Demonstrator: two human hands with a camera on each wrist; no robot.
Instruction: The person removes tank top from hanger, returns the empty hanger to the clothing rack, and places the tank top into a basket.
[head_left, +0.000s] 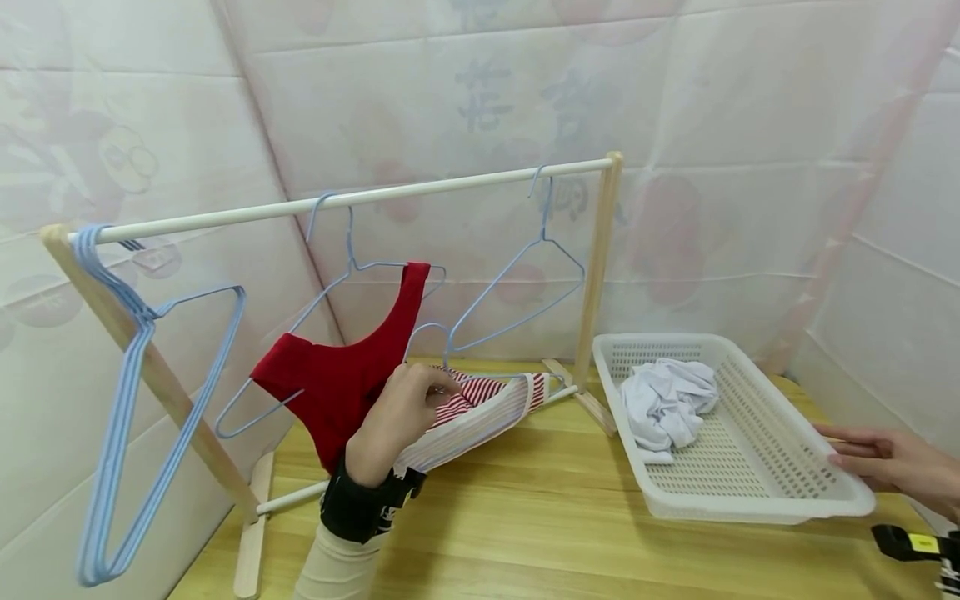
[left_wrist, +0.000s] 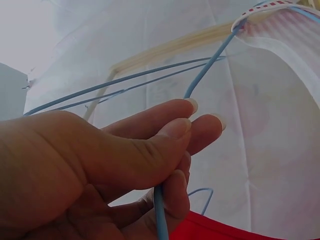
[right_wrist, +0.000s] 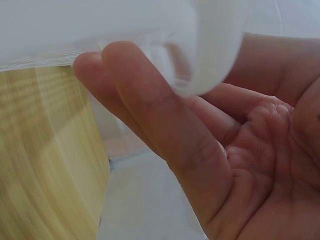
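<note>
My left hand (head_left: 401, 417) pinches a blue wire hanger (left_wrist: 205, 70) that carries a red-and-white striped garment (head_left: 468, 412), held low in front of the wooden rack. In the left wrist view the thumb and fingers (left_wrist: 175, 130) curl round the hanger's wire. A red garment (head_left: 348, 367) hangs on another blue hanger just left of that hand. My right hand (head_left: 892, 462) lies with straight fingers against the near right rim of the white basket (head_left: 757, 492). The right wrist view shows the fingers (right_wrist: 165, 125) extended under the basket's white rim (right_wrist: 210, 45).
The rack's white rail (head_left: 345, 200) holds an empty blue hanger (head_left: 517, 283) at the right and a bunch of blue hangers (head_left: 120, 392) at the left end. A crumpled white cloth (head_left: 663, 404) lies in the basket. The wooden table (head_left: 555, 517) is ringed by white sheeting.
</note>
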